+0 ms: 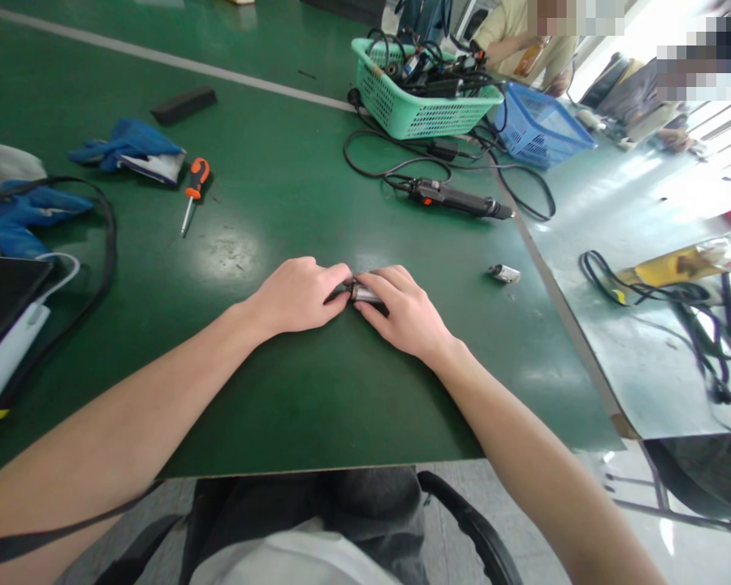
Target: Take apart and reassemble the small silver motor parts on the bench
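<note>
A small silver metal cylinder [367, 294] lies between my two hands, low over the green table or resting on it. My right hand [405, 309] is closed round its right part, with the thumb below and the fingers above. With a pinch of thumb and forefinger, my left hand [304, 296] grips the cylinder's left end, where a small dark part shows. The fingers hide much of the piece. Off to the right, a similar short metal piece [504, 274] lies on its side on the table.
Beyond my hands lies a black corded electric screwdriver [460, 199], near a green basket [430, 122] of cables and a blue basket [539, 134]. An orange-handled screwdriver [196, 191], blue gloves [131, 150] and a dark block [184, 105] are at left. People sit across the table.
</note>
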Tool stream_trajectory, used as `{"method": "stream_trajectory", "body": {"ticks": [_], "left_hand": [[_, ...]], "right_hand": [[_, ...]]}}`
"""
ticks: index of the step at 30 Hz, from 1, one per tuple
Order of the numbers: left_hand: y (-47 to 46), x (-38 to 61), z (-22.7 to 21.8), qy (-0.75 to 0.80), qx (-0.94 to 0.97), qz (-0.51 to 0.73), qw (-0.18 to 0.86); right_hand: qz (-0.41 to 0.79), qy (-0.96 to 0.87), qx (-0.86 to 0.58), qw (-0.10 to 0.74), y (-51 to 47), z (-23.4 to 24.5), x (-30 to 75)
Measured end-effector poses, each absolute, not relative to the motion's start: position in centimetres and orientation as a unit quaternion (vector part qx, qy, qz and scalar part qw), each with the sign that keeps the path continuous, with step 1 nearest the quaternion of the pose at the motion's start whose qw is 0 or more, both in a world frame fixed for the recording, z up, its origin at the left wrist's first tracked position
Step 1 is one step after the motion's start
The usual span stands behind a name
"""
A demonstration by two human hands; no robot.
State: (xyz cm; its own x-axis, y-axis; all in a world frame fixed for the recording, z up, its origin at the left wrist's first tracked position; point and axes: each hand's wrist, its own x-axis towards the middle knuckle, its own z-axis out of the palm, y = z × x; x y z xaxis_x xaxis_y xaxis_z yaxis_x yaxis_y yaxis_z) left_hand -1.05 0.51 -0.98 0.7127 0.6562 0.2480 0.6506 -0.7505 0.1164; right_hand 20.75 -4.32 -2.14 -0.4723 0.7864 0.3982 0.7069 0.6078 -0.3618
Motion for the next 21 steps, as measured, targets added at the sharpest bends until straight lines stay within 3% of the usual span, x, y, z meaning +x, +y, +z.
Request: {"method": "stream_trajectory", "body": {"ticks": [21], "left_hand": [[0.52,-0.94,-0.98,0.35,0.927,0.136,-0.004]], "right_hand": [[0.071,-0.856,-0.43,0.279,-4.25,-2.43,20.81]]}}
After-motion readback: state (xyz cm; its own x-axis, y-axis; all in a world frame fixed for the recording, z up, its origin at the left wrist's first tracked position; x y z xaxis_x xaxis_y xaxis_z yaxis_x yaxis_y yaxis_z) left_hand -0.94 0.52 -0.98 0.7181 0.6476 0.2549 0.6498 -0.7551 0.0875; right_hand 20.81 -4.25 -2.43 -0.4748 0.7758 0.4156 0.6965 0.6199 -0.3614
